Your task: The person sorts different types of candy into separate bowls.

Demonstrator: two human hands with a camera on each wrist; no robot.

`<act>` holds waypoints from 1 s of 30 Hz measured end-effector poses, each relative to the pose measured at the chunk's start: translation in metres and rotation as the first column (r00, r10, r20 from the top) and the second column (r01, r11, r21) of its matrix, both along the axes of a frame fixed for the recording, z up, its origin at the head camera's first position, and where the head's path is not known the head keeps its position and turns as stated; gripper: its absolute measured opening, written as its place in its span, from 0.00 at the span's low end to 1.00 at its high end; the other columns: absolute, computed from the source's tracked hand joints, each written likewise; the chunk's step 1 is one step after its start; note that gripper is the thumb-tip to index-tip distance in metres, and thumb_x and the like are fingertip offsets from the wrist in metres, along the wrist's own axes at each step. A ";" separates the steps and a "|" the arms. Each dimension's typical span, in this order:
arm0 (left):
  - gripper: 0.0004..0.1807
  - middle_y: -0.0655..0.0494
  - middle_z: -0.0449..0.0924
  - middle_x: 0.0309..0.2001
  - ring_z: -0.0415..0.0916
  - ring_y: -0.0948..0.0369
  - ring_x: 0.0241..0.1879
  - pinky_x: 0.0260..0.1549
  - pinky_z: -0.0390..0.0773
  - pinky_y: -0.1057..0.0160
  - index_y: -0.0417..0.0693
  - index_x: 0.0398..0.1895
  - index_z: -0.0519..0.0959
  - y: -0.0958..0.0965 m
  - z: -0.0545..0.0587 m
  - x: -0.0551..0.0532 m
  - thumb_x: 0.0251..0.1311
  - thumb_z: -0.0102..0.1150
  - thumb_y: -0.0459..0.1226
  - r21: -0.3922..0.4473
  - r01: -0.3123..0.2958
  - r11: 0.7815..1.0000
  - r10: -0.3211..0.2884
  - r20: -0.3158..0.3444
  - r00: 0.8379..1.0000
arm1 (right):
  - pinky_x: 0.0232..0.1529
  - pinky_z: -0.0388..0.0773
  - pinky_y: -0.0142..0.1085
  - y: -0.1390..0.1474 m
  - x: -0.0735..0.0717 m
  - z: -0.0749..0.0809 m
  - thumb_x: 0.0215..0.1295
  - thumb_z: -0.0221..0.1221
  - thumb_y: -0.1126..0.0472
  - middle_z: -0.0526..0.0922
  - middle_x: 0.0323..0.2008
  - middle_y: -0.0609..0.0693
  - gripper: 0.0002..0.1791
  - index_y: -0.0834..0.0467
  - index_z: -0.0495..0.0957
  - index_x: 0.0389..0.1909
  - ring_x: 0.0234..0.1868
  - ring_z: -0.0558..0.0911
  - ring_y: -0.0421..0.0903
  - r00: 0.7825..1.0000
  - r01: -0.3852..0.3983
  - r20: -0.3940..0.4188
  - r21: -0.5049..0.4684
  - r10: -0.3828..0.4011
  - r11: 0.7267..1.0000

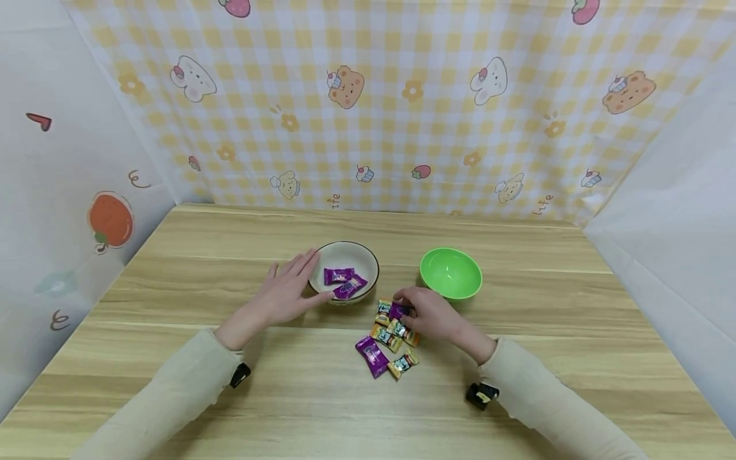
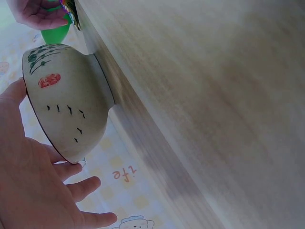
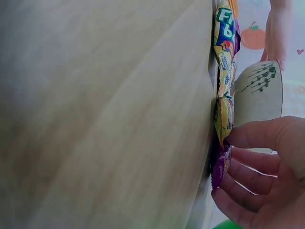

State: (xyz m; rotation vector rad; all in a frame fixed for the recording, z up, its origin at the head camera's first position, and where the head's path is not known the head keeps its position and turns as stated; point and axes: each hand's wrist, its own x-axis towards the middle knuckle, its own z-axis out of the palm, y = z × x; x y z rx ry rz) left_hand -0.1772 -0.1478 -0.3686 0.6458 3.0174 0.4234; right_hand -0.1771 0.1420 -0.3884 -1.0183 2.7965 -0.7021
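My left hand (image 1: pixel 284 294) rests on the left side of a cream bowl (image 1: pixel 347 253) with a dark rim, thumb on the near rim and fingers stretched toward the far one. Two purple-wrapped candies (image 1: pixel 339 275) lie inside. On the table right of this bowl, my right hand (image 1: pixel 431 313) pinches a purple-wrapped candy (image 3: pixel 221 168) between thumb and fingers, low over the tabletop. Yellow-wrapped candies (image 1: pixel 386 337) crowd against it. Part of the pinched wrapper is hidden by the fingers.
A green bowl (image 1: pixel 451 273) stands just behind the right hand. Nearer the front lie another purple candy (image 1: pixel 372 356) and a yellow one (image 1: pixel 404 364). The wooden table (image 1: pixel 322 415) ends at a checked cloth (image 1: pixel 391 128) at the back.
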 end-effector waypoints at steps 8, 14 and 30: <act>0.49 0.49 0.39 0.68 0.42 0.47 0.64 0.56 0.37 0.39 0.42 0.68 0.44 0.000 0.000 0.001 0.53 0.37 0.66 0.002 -0.005 1.000 0.005 0.002 1.000 | 0.35 0.72 0.35 0.000 0.002 -0.001 0.48 0.63 0.64 0.73 0.32 0.49 0.18 0.64 0.76 0.42 0.33 0.72 0.42 0.999 0.009 -0.049 0.050 -0.007 0.999; 0.49 0.49 0.39 0.68 0.42 0.47 0.64 0.56 0.36 0.40 0.43 0.68 0.44 0.000 0.001 0.001 0.52 0.37 0.67 0.004 -0.006 1.000 0.006 0.004 1.000 | 0.35 0.72 0.35 0.000 0.002 -0.001 0.46 0.64 0.65 0.74 0.32 0.48 0.17 0.62 0.76 0.40 0.33 0.73 0.42 0.999 0.005 -0.041 0.030 -0.004 1.000; 0.49 0.50 0.39 0.68 0.42 0.47 0.64 0.56 0.37 0.40 0.43 0.68 0.44 0.000 -0.002 0.001 0.53 0.36 0.66 0.004 -0.006 1.000 0.006 0.004 1.000 | 0.32 0.72 0.33 0.003 0.003 0.004 0.51 0.61 0.66 0.77 0.28 0.45 0.11 0.60 0.75 0.37 0.30 0.75 0.39 0.994 -0.009 0.112 -0.071 0.016 0.997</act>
